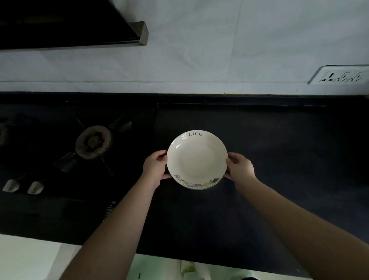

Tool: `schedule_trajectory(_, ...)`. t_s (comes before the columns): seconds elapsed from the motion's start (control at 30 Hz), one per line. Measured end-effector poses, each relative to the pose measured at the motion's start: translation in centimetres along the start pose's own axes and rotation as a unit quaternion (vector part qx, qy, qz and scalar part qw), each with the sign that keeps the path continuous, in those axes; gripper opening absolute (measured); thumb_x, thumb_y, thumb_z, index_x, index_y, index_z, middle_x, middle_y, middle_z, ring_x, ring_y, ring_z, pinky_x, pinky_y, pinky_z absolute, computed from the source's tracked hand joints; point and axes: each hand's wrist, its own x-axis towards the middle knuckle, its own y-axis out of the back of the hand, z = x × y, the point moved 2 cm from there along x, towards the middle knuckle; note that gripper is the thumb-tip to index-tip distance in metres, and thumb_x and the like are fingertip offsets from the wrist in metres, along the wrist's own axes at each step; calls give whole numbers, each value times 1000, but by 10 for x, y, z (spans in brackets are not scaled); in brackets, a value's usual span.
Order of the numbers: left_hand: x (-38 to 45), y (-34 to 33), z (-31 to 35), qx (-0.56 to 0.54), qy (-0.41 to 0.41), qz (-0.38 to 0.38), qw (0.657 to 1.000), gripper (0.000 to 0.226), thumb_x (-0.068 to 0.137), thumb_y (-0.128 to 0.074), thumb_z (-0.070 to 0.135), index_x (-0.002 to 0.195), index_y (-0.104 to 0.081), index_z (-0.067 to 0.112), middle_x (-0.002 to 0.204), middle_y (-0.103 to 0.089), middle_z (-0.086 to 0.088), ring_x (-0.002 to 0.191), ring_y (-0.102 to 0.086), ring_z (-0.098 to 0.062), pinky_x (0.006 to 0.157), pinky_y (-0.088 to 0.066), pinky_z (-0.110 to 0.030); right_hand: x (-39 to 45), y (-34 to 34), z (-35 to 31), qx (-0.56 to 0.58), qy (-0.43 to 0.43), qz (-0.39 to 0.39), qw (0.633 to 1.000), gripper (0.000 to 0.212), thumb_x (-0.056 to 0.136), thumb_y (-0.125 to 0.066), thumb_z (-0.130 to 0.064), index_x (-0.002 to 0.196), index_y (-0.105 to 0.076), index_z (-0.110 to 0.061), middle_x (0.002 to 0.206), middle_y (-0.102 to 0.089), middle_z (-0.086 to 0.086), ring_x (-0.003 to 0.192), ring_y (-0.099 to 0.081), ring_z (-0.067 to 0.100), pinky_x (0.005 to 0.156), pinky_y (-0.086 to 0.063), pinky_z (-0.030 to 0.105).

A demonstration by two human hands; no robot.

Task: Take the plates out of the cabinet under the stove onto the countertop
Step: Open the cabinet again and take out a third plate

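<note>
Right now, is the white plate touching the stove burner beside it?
Apart. In the head view, the plate, held at its rim by both hands, is over the dark countertop, with a bare black strip between it and the burner.

cream plate (196, 158), black countertop (285, 156)

There was one cream plate (196, 158), two hands, two stove burners, two stove knobs, and one wall socket panel (341, 76).
</note>
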Motion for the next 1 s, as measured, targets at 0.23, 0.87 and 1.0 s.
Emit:
schedule_trajectory(0.23,36,-11,41,-12,-12,12,1000,25,99,-54,13,119,-64,24,114,-61,0,89,-61,-12,40,-53,-26,44,-20,-37,-16,0,2,1000,29,95,-56,-9,124,-60,-13,114,-65,9,95,-66,24,67,-60,35)
schedule_trajectory(0.87,63,-24,57,-31,-6,33,999,23,98,-58,15,116,-67,27,114,-60,3,94,-60,-15,37,-50,-23,76,-24,-58,-63,21,0,998,30,96,-56,-11,125,-60,-15,119,-64,6,98,-65,24,78,-60,41)
schedule_trajectory(1.0,60,-20,55,-37,19,46,998,23,97,-61,21,119,-62,22,117,-61,-2,98,-64,-20,44,-55,-28,72,-13,-65,-139,38,18,989,30,94,-60,-27,123,-60,-19,103,-68,1,87,-68,18,73,-61,38)
